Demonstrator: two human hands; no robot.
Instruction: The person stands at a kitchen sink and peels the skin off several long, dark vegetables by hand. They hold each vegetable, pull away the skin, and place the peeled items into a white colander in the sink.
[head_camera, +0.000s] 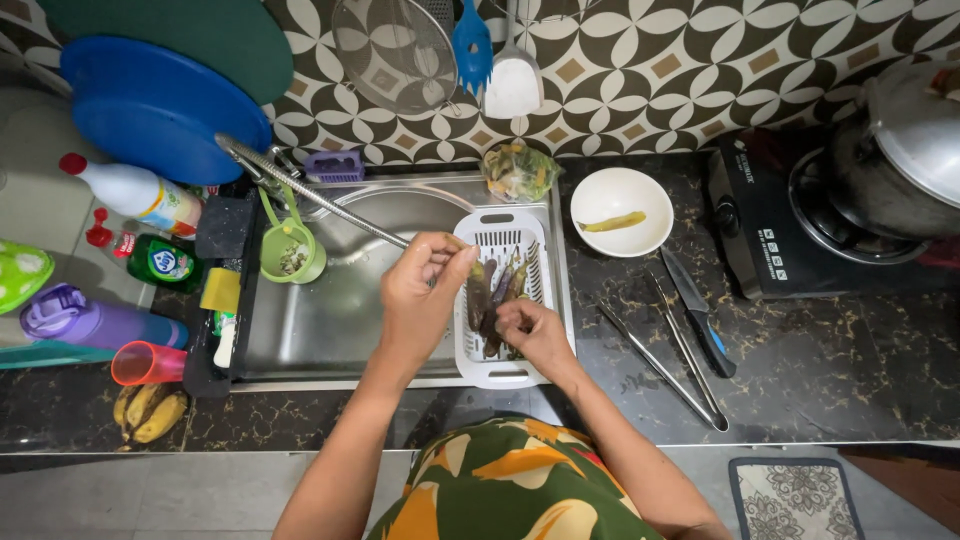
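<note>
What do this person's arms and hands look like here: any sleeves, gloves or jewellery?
Both forearms are bare, with no sleeves reaching them. The left hand and right hand wear no gloves, and no rings, bracelets or watch can be made out at this size. The only clothing in view is a garment with a bold green, orange, yellow and white leaf-like pattern.

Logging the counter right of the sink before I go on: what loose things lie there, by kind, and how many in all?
Bowl: 1, white, holding one yellowish pepper
Knife: 1
Tongs: 1
Stove: 1, with a lidded pot
Total: 4 on the counter.
</note>
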